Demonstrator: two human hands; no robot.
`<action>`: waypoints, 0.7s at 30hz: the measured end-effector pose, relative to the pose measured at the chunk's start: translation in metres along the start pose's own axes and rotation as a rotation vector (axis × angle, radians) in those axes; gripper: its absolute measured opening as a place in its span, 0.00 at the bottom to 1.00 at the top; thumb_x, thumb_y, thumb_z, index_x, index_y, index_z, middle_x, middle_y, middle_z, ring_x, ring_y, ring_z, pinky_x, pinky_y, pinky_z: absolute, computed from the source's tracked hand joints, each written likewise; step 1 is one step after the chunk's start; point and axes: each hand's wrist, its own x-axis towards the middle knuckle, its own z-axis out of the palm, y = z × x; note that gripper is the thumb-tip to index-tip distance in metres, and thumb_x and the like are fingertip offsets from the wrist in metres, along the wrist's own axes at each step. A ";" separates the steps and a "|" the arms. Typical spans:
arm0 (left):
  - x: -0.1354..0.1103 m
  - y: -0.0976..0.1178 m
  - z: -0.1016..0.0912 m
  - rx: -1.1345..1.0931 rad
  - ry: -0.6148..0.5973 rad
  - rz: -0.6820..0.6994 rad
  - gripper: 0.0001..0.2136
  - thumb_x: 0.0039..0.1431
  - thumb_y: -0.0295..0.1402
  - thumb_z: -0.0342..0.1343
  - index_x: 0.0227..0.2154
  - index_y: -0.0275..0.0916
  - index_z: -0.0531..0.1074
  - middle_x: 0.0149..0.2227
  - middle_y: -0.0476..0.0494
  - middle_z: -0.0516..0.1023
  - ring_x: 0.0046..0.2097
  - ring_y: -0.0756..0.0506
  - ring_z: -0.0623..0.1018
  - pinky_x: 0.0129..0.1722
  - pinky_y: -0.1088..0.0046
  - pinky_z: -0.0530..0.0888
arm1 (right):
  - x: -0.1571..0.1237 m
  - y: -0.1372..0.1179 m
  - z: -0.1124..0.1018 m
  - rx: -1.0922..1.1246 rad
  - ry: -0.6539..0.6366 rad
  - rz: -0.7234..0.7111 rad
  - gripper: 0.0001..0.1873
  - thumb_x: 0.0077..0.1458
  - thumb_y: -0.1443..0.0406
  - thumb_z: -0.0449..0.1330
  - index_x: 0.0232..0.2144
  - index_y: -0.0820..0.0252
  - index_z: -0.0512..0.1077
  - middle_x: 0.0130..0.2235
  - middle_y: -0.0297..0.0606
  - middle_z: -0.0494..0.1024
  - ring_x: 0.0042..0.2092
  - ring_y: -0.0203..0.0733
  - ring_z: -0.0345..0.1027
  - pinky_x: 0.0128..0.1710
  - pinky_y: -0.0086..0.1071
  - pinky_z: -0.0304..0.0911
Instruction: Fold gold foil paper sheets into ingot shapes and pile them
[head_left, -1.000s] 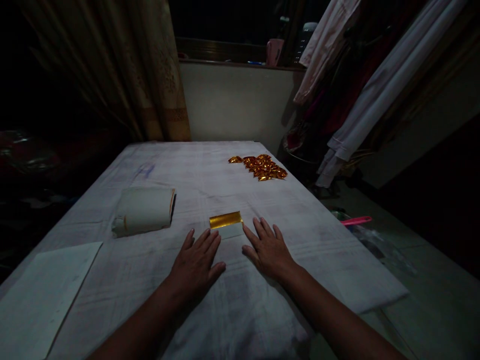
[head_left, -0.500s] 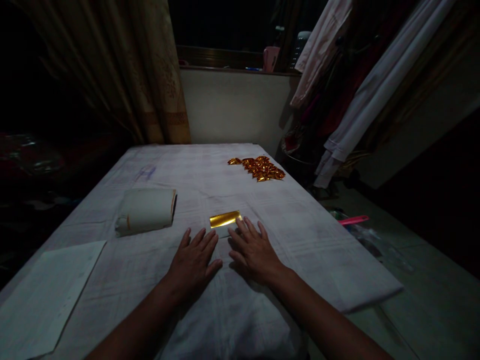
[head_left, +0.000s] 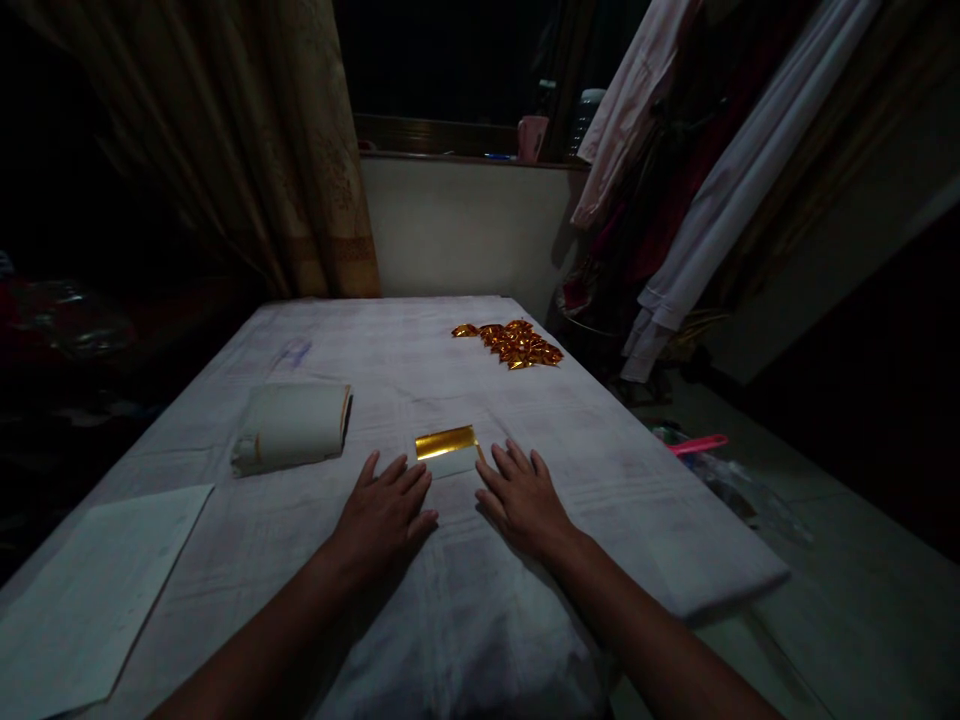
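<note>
A small sheet of gold foil paper [head_left: 445, 442], its upper part shiny gold and its lower part pale, lies on the cloth-covered table between my hands. My left hand [head_left: 386, 510] rests flat with spread fingers, its fingertips by the sheet's lower left corner. On the other side, my right hand [head_left: 523, 500] lies palm down, fingers stretched out, just beside the sheet's right edge. Neither hand grips anything. Toward the far right of the table sits a heap of folded gold foil pieces [head_left: 523, 346].
On the left lie a thick grey-white folded bundle [head_left: 294, 430] and a flat white sheet [head_left: 105, 590]. The white checked tablecloth [head_left: 645, 520] ends at the right, above a floor with a pink-handled object [head_left: 699, 444]. Clothes [head_left: 705, 210] hang at the right; a curtain [head_left: 322, 170] hangs behind.
My right hand has slid right, off the foil sheet, so more of its pale lower part shows. My left hand has barely moved. The camera view has shifted slightly.
</note>
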 end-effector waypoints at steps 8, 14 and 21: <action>-0.013 -0.011 0.010 -0.076 0.148 -0.011 0.13 0.67 0.34 0.51 0.50 0.44 0.77 0.56 0.41 0.79 0.60 0.34 0.74 0.64 0.39 0.56 | -0.002 0.013 0.010 0.094 0.149 0.073 0.21 0.65 0.61 0.57 0.58 0.57 0.71 0.64 0.50 0.68 0.68 0.58 0.55 0.64 0.58 0.50; -0.007 -0.020 0.007 -0.168 0.252 -0.130 0.09 0.64 0.33 0.54 0.40 0.45 0.79 0.52 0.41 0.81 0.56 0.36 0.77 0.64 0.41 0.59 | 0.014 0.002 0.008 0.186 0.137 0.057 0.27 0.62 0.60 0.60 0.61 0.61 0.68 0.66 0.51 0.65 0.69 0.57 0.53 0.66 0.54 0.48; -0.002 -0.034 0.026 -0.218 0.228 -0.270 0.24 0.56 0.44 0.62 0.54 0.43 0.72 0.61 0.36 0.73 0.64 0.32 0.69 0.64 0.41 0.57 | 0.026 -0.009 0.011 0.233 0.147 0.064 0.29 0.60 0.57 0.63 0.61 0.59 0.69 0.67 0.52 0.64 0.70 0.61 0.50 0.66 0.55 0.47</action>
